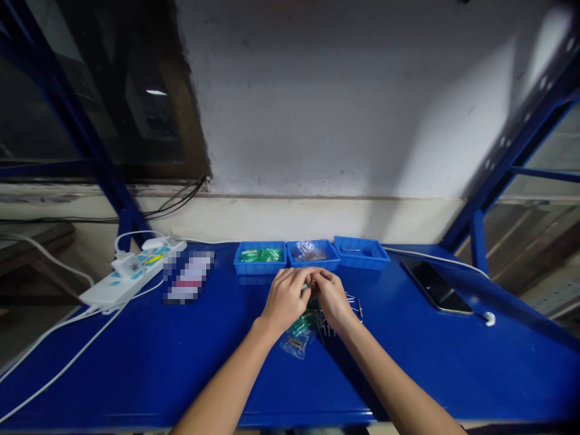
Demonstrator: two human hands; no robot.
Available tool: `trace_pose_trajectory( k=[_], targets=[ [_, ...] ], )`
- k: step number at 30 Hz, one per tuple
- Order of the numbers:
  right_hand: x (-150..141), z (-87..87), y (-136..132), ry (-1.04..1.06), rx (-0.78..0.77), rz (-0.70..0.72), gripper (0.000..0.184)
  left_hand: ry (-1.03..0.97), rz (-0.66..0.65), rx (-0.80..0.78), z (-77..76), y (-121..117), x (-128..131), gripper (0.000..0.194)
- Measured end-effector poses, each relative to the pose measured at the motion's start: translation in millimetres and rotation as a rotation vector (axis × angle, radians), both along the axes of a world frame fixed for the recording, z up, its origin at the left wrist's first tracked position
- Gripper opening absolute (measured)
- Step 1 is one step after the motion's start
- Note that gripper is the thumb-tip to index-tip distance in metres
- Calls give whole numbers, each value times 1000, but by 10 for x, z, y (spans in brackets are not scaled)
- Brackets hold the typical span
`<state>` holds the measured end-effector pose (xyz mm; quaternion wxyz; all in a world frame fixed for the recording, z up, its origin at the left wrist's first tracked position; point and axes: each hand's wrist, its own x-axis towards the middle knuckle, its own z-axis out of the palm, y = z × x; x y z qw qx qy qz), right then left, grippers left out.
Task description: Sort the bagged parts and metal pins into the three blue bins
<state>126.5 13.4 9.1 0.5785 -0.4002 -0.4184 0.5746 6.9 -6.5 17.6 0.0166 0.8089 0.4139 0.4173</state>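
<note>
My left hand [287,296] and my right hand [332,295] meet above the middle of the blue table, their fingertips pinched together. Whatever lies between the fingers is small and mostly covered. Under the hands are green plastic pieces [301,326] and a clear plastic bag [295,345] with brass-coloured screw-like pieces in it. Several thin metal screws or pins [356,305] lie around and partly beneath my right hand. Just beyond stand three blue bins: the left bin [260,270] has green pieces, the middle bin [313,264] clear bags, the right bin [362,261] a few metal pieces.
On the left lies a white power strip [109,289] with plugs and cables, beside a phone-like object [190,278] that is blurred out. At the right are a dark phone [435,287] and a small white earbud [489,319]. Blue frame posts [478,241] rise at both sides.
</note>
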Motion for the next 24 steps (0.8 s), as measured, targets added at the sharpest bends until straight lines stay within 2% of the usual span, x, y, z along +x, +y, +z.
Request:
trace_pose_trajectory(
  k=[2,4,6,10,13,15,16,21,22,24],
  targets=[
    [18,-34,34,46,-9,-67,18,-54,-23,-54,15,-3,13,34],
    [42,-52,61,6,50,-160,18,-178,-43,-161,22,14,16,22],
    [61,-48,65,-112,199,-217,15,-382,-25,-330,17,54,4,22],
    [52,-21,1,-486,592,-250,9,-864,-23,-722,-14,158,-57,47],
    [22,-36,-46,-714,768,-262,14,-1025,-93,-840,-27,209,-123,40],
    [3,-60,-58,-824,801,-288,15,-977,-61,-786,-10,238,-187,33],
    [-5,-71,-59,-870,799,-308,14,-918,-7,-701,11,258,-231,30],
    [-32,-78,-70,-957,703,-342,27,-503,519,35,180,443,-547,23],
    [-32,-73,-72,-958,680,-335,27,-416,594,112,191,485,-607,23],
    [-21,-67,-66,-963,627,-328,26,-206,624,129,154,547,-696,25]
  ],
)
